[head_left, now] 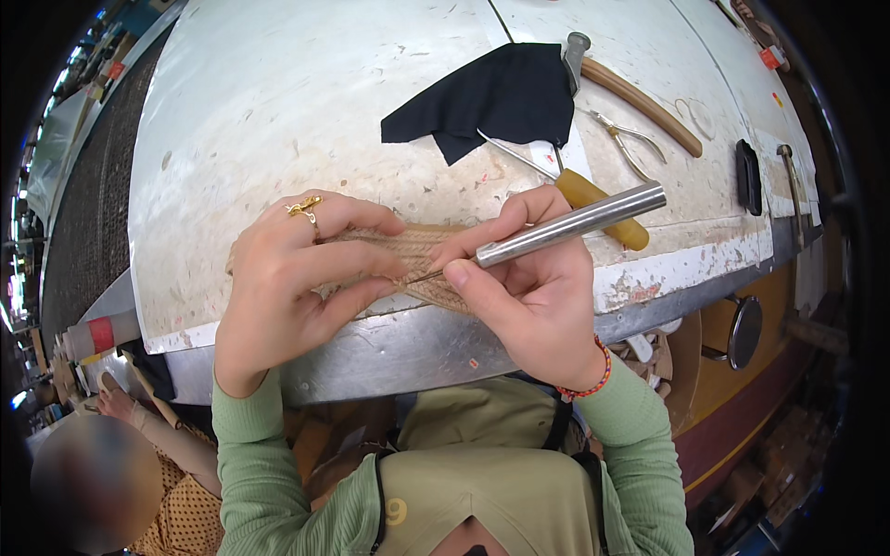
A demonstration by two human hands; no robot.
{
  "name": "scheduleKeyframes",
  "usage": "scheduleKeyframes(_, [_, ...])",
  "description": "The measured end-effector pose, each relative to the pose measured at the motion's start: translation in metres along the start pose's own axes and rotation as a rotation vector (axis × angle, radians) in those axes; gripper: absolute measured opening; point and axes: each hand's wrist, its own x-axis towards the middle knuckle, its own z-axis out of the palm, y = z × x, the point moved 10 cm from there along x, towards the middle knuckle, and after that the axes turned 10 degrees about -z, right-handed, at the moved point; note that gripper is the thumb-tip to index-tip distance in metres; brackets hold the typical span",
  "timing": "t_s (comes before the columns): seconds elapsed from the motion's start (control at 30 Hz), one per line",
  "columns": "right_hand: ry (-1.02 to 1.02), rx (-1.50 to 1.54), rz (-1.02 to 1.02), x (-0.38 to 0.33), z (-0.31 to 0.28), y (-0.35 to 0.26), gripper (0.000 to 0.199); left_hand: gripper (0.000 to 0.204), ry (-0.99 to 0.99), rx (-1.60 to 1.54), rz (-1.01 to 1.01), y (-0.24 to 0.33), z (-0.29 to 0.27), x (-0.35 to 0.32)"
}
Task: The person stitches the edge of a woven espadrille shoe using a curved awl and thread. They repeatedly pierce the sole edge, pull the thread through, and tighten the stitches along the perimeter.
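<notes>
A tan braided rope-like piece [425,246] lies near the front edge of the worktable, partly covered by both hands. My left hand [283,269], with a gold ring, holds this piece down, its thumb and fingertips closed near the middle. In my right hand [542,306] is an awl-like tool [575,222] with a thick steel handle, slanting up to the right. Its thin dark tip meets the braid close to my left fingertips. Whether the tip goes into the braid, I cannot tell. A yellow-handled tool [626,227] with a slim metal shaft lies behind my right hand.
Beyond my hands lie a black cloth [496,97], a wooden-handled hammer [649,107] and pliers [616,134]. Farther right are a black oblong object [747,178] and another long-handled tool [793,190]. A metal edge [408,369] borders the table. At lower left another person [181,491] is close by.
</notes>
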Motion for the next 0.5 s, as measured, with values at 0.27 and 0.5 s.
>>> scheduleKeyframes(0.27, [-0.017,-0.015,0.024,-0.0011,0.0026,0.0022,0.034,0.017,0.0,-0.037,-0.004,-0.0035,0.0005,-0.0017])
scheduleKeyframes(0.5, [-0.144,-0.16,-0.028,-0.0018,0.0099,0.0016,0.034,0.016,0.003,-0.035,0.031,-0.002,-0.0002,-0.0016])
